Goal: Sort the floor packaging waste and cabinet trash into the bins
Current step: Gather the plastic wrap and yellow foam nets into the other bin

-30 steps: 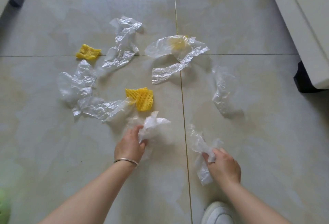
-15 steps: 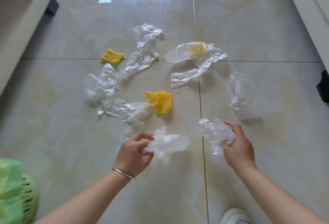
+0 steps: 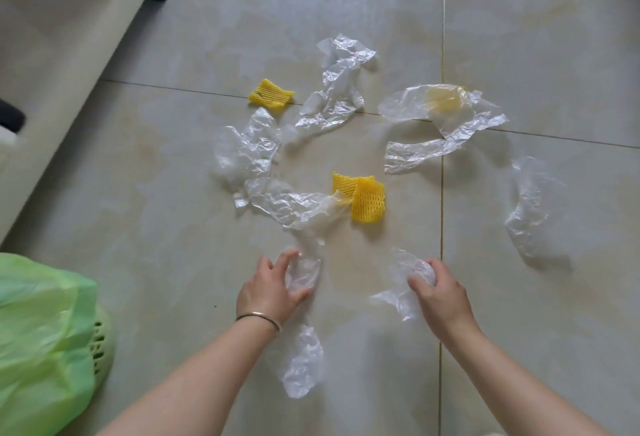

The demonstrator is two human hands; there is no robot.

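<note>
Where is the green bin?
The green bin, lined with a green bag, sits at the bottom left corner of the head view, on the person's left, just left of the left hand and forearm.

head cam | single view | looks forward and down, close over tiled floor (image 3: 173,227) | wide-angle

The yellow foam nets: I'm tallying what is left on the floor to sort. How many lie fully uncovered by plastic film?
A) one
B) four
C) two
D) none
C: one yellow foam net lies near the tile seam at upper left and another lies mid-floor; a third yellowish patch shows only through a clear wrapper, so what it is cannot be told.
</note>
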